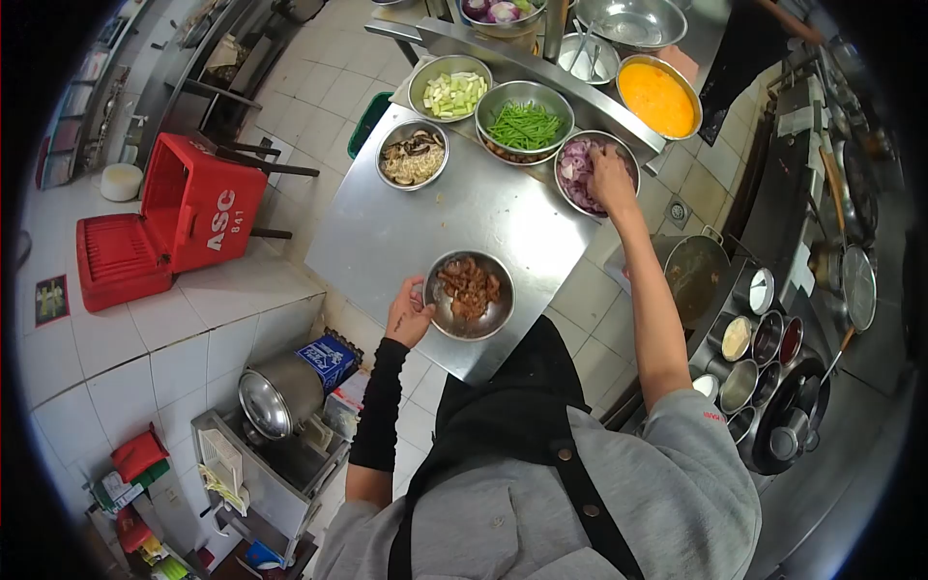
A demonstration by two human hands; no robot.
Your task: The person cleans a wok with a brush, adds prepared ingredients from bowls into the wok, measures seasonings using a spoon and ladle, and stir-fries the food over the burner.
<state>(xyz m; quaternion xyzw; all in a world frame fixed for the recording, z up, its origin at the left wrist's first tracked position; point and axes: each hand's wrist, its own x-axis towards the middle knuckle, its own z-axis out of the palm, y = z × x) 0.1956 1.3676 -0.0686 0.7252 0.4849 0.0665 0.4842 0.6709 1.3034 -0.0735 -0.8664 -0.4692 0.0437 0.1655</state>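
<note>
My left hand (409,311) grips the rim of a steel bowl (447,324) on the metal table, with brown marinated meat (469,287) inside. At the table's right edge, my right hand (611,181) reaches into a bowl of sliced red onion (576,174). Its fingertips are down among the slices, so what they pinch is hidden. Between the two at the back is a bowl of cut green beans (525,127), resting on another bowl. Chopped pale green vegetable (454,95) fills a bowl to its left, and sliced mushrooms (414,158) lie in one nearer me.
Beaten egg (659,99) fills a bowl behind the raised metal ledge (541,72). On the right are a large pot (697,275), several seasoning containers (739,377) and a ladle. A red box (208,208) stands open at left, with a lidded pot (280,398) below.
</note>
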